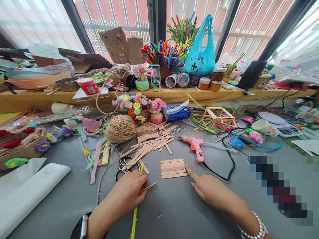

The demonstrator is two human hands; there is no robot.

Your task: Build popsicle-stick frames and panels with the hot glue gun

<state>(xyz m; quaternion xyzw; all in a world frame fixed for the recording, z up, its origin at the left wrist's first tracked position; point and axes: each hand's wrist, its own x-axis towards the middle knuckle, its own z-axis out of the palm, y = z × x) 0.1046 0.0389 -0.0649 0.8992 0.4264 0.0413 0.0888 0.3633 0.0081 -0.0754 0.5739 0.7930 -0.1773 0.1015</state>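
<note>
My left hand [128,191] rests on the grey table and pinches one wooden craft stick [149,187] between thumb and fingers. My right hand [208,189] lies to the right with its index finger stretched out, the tip just beside a neat row of several craft sticks [173,168] laid side by side. A loose pile of more craft sticks [147,146] is spread behind that row. A pink glue gun [195,146] lies to the right of the pile, its black cord [224,166] looping toward my right hand.
A ball of twine [120,128], scissors [124,166], a stick-frame cube [217,118], flower pots [139,106], a white case [27,196] at left and a digital scale [286,127] at right crowd the table. A shelf behind holds jars and pipe cleaners [171,49].
</note>
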